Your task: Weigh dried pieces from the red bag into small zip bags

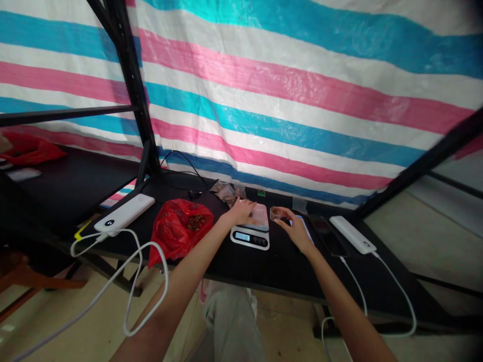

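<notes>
A striped plastic sheet [264, 103] hangs behind my black table [230, 267]. My hands are apart: the right hand [295, 230] pinches a small clear cup [275, 217] of brown bits [276, 210], just right of the white scale [249, 238]. My left hand [242, 211] reaches over the scale's plate, fingers loose and empty; whether they touch it, I can't tell. Left of that hand sits a red bag [169, 236] with brown bits inside.
</notes>
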Demonstrator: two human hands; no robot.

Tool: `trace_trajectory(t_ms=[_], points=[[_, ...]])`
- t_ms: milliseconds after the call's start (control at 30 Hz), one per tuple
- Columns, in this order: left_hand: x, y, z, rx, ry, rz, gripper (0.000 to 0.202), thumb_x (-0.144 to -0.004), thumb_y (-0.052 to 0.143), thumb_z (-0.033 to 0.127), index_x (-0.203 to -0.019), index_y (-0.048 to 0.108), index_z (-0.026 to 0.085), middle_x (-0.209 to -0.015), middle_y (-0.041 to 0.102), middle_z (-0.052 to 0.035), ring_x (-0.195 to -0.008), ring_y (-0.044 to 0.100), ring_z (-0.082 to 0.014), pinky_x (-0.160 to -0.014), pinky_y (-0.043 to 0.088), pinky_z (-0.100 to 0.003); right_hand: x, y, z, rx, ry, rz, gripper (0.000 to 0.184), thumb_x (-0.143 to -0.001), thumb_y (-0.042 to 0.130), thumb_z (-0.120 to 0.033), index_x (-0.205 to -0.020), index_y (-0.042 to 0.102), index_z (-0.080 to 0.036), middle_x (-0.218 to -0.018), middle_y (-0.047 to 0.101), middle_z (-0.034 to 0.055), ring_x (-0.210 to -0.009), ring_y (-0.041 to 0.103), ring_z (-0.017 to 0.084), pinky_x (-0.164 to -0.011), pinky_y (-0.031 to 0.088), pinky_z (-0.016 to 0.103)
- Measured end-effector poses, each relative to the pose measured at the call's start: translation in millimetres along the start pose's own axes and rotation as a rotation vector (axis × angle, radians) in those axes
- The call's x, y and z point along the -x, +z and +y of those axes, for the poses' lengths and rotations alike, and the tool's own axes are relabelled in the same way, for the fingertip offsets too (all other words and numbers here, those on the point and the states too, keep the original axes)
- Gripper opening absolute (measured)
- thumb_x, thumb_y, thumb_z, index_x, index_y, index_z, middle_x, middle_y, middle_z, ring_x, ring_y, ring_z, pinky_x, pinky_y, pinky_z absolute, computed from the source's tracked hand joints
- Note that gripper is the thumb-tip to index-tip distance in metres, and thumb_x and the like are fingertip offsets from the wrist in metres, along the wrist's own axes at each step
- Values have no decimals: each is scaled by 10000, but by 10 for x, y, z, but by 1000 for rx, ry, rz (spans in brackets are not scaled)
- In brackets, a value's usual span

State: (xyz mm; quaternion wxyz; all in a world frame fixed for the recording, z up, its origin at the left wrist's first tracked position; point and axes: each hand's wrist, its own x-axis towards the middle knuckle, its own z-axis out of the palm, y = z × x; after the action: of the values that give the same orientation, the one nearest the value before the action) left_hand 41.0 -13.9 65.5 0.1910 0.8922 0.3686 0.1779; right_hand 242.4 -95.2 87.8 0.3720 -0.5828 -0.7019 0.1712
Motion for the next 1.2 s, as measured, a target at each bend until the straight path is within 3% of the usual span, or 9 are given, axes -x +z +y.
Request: trace_trajectory(t_ms=[167, 333, 433, 533, 667, 833, 1033, 1200], points=[[-89, 103, 13, -11, -26, 71, 645, -688, 637, 400, -1261, 438, 180, -1246, 498, -133, -1182, 413, -277, -1067, 93, -494, -43, -26, -19, 45, -37, -47, 361, -754, 560, -302, -1098, 550, -195, -1059, 634, 48, -902, 583, 184, -868, 402, 350], [-85, 126, 50, -63, -28, 111, 668, -652, 667, 428, -1247, 470, 194, -1198, 517, -122, -1159, 417, -285, -1074, 55, -494, -130, -42, 65, 97, -60, -10, 357, -764, 559, -296, -1105, 550, -191, -1045, 638, 44, -874, 588, 176, -853, 408, 334], [-80, 121, 32, -25, -26, 136, 566, -659, 662, 429, -1175, 548, 228, -1135, 553, -96, -1113, 456, -267, -1073, 97, -482, -166, -61, 112, 184, -86, -20, 350, -767, 570, -284, -1103, 557, -186, -1053, 638, 44, -862, 587, 171, -835, 403, 319], [-63, 108, 0, 147, -28, 177, 485, -668, 662, 389, -1119, 590, 226, -1111, 584, -71, -1081, 489, -238, -1048, 224, -429, -186, -97, 87, 318, -95, -35, 344, -774, 579, -286, -1107, 559, -203, -1078, 631, 37, -873, 579, 175, -820, 382, 321], [-30, 86, -11, 528, 1, 214, 484, -677, 659, 341, -1117, 581, 156, -1108, 607, -82, -1005, 552, -193, -911, 410, -310, -227, -147, -75, 491, -146, -48, 343, -791, 578, -308, -1126, 542, -247, -1075, 627, 16, -923, 554, 189, -803, 336, 323], [-27, 96, 21, 847, 10, 227, 489, -653, 687, 275, -1097, 580, 101, -1096, 620, -117, -993, 575, -195, -893, 434, -312, -325, -191, -375, 700, -270, -84, 323, -821, 552, -300, -1140, 533, -253, -1102, 604, 39, -1020, 492, 215, -830, 263, 339], [-65, 155, -19, 997, -22, 296, 519, -626, 709, 253, -1104, 587, 93, -1056, 646, -121, -944, 595, -208, -890, 433, -362, -420, -237, -704, 952, -448, -133, 293, -829, 541, -276, -1121, 543, -252, -1065, 596, 62, -972, 466, 232, -806, 236, 352], [-74, 163, -41, 1047, -4, 330, 483, -590, 733, 269, -1031, 634, 100, -998, 666, -112, -878, 613, -202, -846, 453, -355, -486, -203, -815, 1083, -569, -133, 236, -848, 503, -226, -1077, 559, -234, -981, 600, 73, -912, 461, 237, -758, 237, 359]])
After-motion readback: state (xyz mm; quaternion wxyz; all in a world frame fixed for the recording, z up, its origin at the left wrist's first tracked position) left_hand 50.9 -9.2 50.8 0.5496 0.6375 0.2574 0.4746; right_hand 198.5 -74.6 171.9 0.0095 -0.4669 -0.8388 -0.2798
